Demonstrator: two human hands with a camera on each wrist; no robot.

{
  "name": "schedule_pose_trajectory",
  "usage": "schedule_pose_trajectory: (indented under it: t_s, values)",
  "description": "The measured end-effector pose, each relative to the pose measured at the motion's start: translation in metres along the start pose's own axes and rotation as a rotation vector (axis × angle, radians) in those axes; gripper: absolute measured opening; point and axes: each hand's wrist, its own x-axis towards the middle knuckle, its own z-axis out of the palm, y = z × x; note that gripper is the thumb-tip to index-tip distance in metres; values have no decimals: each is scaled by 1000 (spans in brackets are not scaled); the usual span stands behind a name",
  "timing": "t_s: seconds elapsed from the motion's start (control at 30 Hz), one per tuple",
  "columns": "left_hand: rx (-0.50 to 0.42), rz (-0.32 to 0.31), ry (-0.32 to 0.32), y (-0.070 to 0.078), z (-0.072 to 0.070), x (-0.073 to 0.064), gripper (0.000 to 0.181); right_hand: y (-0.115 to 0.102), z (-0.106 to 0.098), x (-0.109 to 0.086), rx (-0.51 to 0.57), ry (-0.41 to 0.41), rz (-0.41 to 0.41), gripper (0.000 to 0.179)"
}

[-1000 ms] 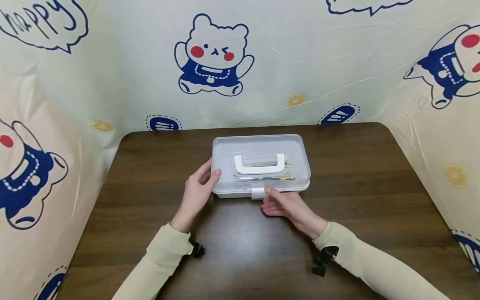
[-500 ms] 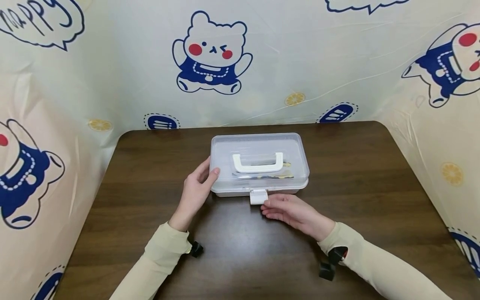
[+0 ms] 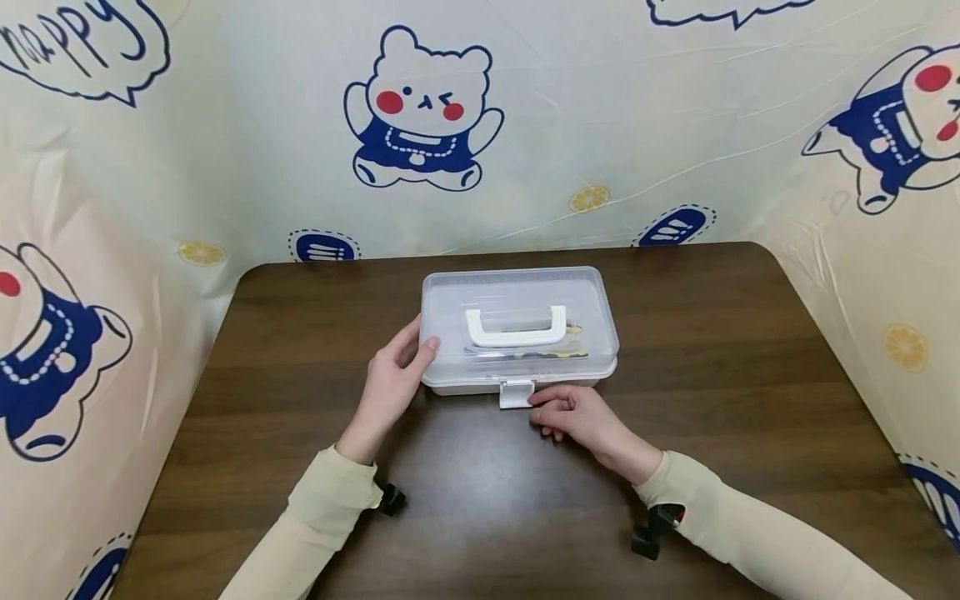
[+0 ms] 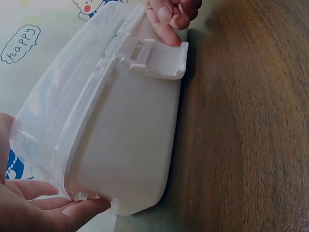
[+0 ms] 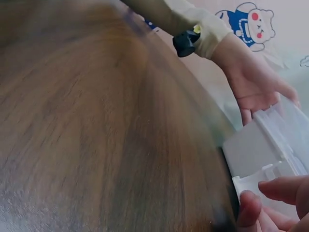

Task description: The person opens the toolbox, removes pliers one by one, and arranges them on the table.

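Observation:
A storage box [image 3: 450,298] with a translucent lid and pale base stands on the table, lid down. A white handle [image 3: 517,340] lies across its top. At the front middle, the white latch [image 3: 516,395] is flipped outward and down; the left wrist view shows the latch [image 4: 164,60] sticking out from the front wall [image 4: 120,125]. My left hand [image 3: 392,377] grips the box's left end, thumb over the lid, fingers under the rim. My right hand [image 3: 581,418] is beside the latch's right edge, fingertips right at it, thumb and index finger apart in the right wrist view.
The brown wooden table [image 3: 480,500] has rounded far corners. A cloth [image 3: 562,100] printed with bears surrounds it at the back and sides. Through the lid, thin yellow and dark items [image 3: 551,355] show. Small black devices [image 3: 647,540] sit at the wrists.
The right hand has pulled the latch outward and down from the lid's front edge, then shifted slightly right. The left hand keeps its grip on the box.

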Motion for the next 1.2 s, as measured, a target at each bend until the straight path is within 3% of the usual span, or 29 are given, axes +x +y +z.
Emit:
schedule_pose_trajectory:
  t_s: [0.27,0.47,0.6,0.7,0.8,0.87,1.0,1.2]
  values:
    - [-12,14,-13,-4,-1,1,64,7,-5,-1,71,-81,-33,43]
    - [7,59,-100,-15,-12,1,66,6,-31,-13,51,-129,-68,48]
    - [65,115,-190,-23,-21,0,80,1,-61,-23,-79,-110,-64,43]
    - [154,172,-240,-27,-28,2,93,-3,-83,-27,-261,-18,-65,38]
    - [237,212,-253,-30,-34,3,99,-5,-101,-25,-430,83,-137,45]
    - [253,234,-254,-32,-37,4,99,-5,-111,-19,-487,116,-216,61]
    - [230,267,-276,-34,-41,8,100,-1,-125,-4,-538,87,-389,91]
    - [269,304,-296,-33,-44,11,100,3,-132,7,-607,75,-529,89]
